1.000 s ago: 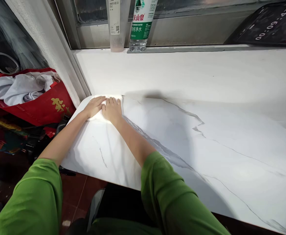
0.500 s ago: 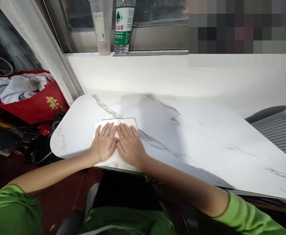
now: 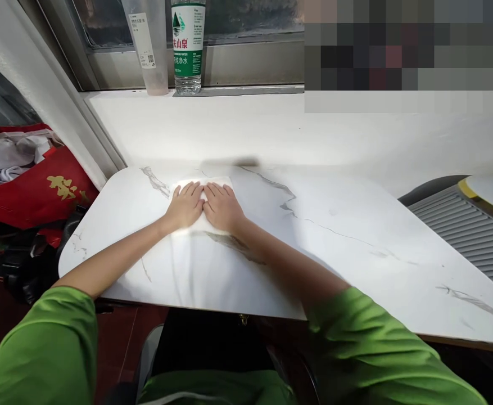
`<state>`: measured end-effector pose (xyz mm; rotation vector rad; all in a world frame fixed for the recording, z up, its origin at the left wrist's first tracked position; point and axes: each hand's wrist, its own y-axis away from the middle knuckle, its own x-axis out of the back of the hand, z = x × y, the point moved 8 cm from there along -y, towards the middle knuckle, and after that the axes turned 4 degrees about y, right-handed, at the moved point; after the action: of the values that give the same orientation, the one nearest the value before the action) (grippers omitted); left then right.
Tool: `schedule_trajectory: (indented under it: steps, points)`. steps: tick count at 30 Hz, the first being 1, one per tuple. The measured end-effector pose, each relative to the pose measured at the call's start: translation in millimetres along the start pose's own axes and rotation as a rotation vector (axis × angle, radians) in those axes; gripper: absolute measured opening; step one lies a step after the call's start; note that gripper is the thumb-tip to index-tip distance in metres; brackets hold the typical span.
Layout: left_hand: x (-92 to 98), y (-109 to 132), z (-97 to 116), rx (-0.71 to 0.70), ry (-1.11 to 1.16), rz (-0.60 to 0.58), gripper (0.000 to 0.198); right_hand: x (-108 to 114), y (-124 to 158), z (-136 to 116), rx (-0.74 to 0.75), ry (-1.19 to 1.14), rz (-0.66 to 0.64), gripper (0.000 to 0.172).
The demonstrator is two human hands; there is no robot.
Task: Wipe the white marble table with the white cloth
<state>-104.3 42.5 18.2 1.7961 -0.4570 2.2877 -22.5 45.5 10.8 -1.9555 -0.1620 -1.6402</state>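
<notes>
A thin white cloth (image 3: 198, 225) lies spread on the white marble-patterned table (image 3: 343, 264), near its back edge. My left hand (image 3: 185, 206) rests palm down on the left part of the cloth with its fingers stretched forward. Beside it, my right hand (image 3: 222, 207) lies flat on the right part, fingers also extended. The thumbs nearly meet between the hands. Much of the cloth is hidden under them, and its pale edges are hard to tell from the tabletop.
On the window ledge behind stand a clear plastic cup (image 3: 147, 50) and a labelled water bottle (image 3: 188, 48). A red bag (image 3: 67, 185) with pale fabric sits at the left. A grey ribbed object (image 3: 461, 225) is at the right, beside the table's slanted edge.
Both hands have slid the cloth forward, from the table's front edge toward the wall. The arms are stretched further out, and the view has shifted slightly right.
</notes>
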Motion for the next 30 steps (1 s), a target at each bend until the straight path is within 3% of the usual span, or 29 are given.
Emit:
schedule_trajectory:
  steps: [4, 7, 14, 17, 21, 25, 30]
  points:
    - [-1.7, -52.5, -12.7, 0.040, 0.025, 0.013, 0.047, -11.2, -42.9, 30.1, -0.030, -0.003, -0.068, 0.054]
    - [-3.3, -76.0, -14.6, 0.043, 0.040, 0.022, 0.047, -14.5, -58.4, 45.4, -0.084, -0.010, -0.099, 0.055]
    - [-5.8, -81.4, -16.0, 0.020, 0.034, 0.046, 0.047, -11.0, -55.4, 47.9, -0.121, -0.002, -0.092, 0.055]
    - [-4.3, -69.9, -7.9, 0.023, 0.043, 0.047, 0.046, -8.5, -44.2, 46.0, -0.120, 0.006, -0.096, 0.055]
    - [-2.2, -38.7, 18.0, 0.041, 0.060, 0.051, 0.045, 2.1, -11.9, 41.8, -0.077, 0.005, -0.066, 0.055]
    - [-5.9, 10.4, 55.8, 0.018, 0.058, 0.036, 0.046, 22.2, 45.1, 31.4, -0.021, 0.011, -0.056, 0.055]
    - [-16.6, 71.3, 112.5, -0.124, 0.029, 0.017, 0.050, 50.2, 129.4, 18.7, 0.004, 0.077, -0.036, 0.055]
